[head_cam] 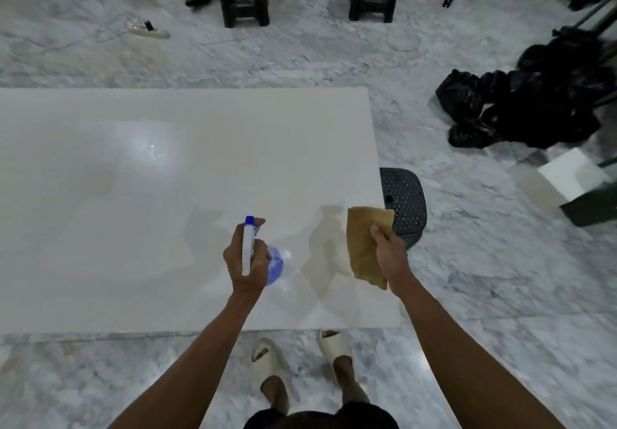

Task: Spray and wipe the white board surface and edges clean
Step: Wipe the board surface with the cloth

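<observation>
Marble floor [467, 261] all round, and on it we see the white board [133, 195] lying flat, filling the left and centre of the view, glare spot on its left half. Over its near right part we see the left hand [245, 261] with fingers wrapped tight round a spray bottle [248, 245], blue nozzle pointing away from us, blue body under the palm. Right hand [389, 251] hangs over the board's right edge, fingers pinched on a tan cloth [365, 245] that hangs loose. Just beyond that edge we note a dark perforated stool [405, 201]. Pale sandals [267, 358] stand at the near edge. Black bags [521, 108] sit far right.
</observation>
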`<state>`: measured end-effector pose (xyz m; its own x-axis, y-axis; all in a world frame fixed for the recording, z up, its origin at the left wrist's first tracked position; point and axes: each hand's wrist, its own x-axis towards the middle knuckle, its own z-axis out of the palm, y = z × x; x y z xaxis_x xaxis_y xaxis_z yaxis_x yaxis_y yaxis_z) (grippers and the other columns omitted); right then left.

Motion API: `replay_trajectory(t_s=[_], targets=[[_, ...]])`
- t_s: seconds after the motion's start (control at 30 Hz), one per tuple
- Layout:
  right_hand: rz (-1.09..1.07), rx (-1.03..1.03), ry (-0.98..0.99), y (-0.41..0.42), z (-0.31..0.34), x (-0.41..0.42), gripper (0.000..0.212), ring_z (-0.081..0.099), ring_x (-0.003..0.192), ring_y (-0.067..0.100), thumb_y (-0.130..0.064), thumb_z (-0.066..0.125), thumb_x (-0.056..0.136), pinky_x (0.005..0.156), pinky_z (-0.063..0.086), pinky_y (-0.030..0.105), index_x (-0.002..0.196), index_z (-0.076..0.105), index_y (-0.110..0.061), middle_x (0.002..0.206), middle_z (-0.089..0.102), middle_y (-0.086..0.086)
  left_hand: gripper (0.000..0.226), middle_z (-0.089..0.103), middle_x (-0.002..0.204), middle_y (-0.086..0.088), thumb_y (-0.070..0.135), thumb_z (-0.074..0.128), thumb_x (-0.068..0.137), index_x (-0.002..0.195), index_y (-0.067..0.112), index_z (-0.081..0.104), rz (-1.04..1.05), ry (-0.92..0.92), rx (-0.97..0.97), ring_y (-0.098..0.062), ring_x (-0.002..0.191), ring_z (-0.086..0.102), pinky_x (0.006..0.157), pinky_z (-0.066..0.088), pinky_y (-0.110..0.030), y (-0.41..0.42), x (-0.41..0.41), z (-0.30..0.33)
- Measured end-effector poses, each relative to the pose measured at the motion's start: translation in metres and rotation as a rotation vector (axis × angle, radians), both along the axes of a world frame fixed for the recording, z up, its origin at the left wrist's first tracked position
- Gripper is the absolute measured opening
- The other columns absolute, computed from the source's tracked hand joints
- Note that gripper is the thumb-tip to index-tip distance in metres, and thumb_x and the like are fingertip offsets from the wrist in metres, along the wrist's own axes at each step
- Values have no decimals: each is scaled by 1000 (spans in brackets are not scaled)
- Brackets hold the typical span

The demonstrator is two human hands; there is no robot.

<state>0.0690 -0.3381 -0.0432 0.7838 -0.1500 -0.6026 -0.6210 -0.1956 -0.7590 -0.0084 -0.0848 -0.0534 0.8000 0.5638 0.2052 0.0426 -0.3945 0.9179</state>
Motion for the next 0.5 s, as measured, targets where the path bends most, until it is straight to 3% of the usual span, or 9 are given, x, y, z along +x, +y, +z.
replay_trajectory(t_s=[0.07, 0.1, 0.13, 0.2, 0.27, 0.33, 0.4, 0.5], targets=[[175, -212, -285, 6, 2, -3, 34, 58, 82, 23, -32, 47, 103, 70, 47, 34, 107, 62, -2, 87, 61, 5, 35, 68, 75, 9, -11, 50, 81, 104, 6, 68, -10, 11, 0, -19, 48, 60, 50, 52, -41, 1, -2, 0], [300, -372, -418, 9, -1, -6, 30, 56, 74, 22, -29, 46, 104, 64, 42, 33, 106, 61, -4, 81, 61, 4, 34, 69, 76, 4, -11, 50, 82, 105, 6, 68, -19, 1, 4, -15, 51, 61, 51, 52, -39, 2, -2, 0], [407, -528, -534, 12, -6, -8, 27, 58, 76, 24, -27, 45, 104, 66, 44, 34, 113, 61, -7, 85, 64, 6, 33, 70, 75, -3, -10, 49, 83, 105, 4, 68, -31, -8, 4, -10, 51, 61, 51, 52, -37, 2, -3, 0], [616, -732, -678, 21, -27, -17, 34, 63, 101, 29, -21, 43, 102, 88, 48, 40, 130, 58, -10, 115, 68, 12, 33, 70, 71, -6, -9, 49, 84, 107, 6, 68, -49, -18, 6, -9, 50, 60, 51, 52, -35, 3, -3, -2], [797, -794, -644, 35, -57, -32, 48, 59, 119, 35, -26, 37, 95, 105, 37, 43, 137, 55, -12, 135, 60, 16, 36, 69, 73, 8, -10, 48, 83, 107, 10, 66, -61, -3, -17, -8, 49, 59, 51, 53, -34, 7, -1, -7], [976, -813, -516, 50, -85, -55, 56, 49, 133, 40, -35, 32, 94, 112, 25, 47, 143, 48, -16, 146, 49, 19, 35, 70, 86, 29, -11, 48, 82, 104, 11, 65, -84, 9, -30, -7, 49, 59, 52, 54, -36, 9, -1, -10], [1066, -883, -454, 57, -103, -74, 61, 28, 145, 41, -45, 31, 96, 114, 14, 52, 152, 35, -20, 158, 30, 19, 36, 71, 97, 29, -15, 49, 82, 101, 12, 63, -109, 10, -7, -4, 51, 60, 50, 53, -37, 9, -2, -11], [1114, -849, -385, 53, -100, -75, 73, 10, 151, 37, -61, 24, 95, 117, 9, 54, 156, 22, -23, 164, 12, 15, 38, 70, 93, 23, -18, 53, 82, 105, 11, 63, -103, -19, 35, 4, 56, 61, 51, 52, -30, 9, -1, -10]])
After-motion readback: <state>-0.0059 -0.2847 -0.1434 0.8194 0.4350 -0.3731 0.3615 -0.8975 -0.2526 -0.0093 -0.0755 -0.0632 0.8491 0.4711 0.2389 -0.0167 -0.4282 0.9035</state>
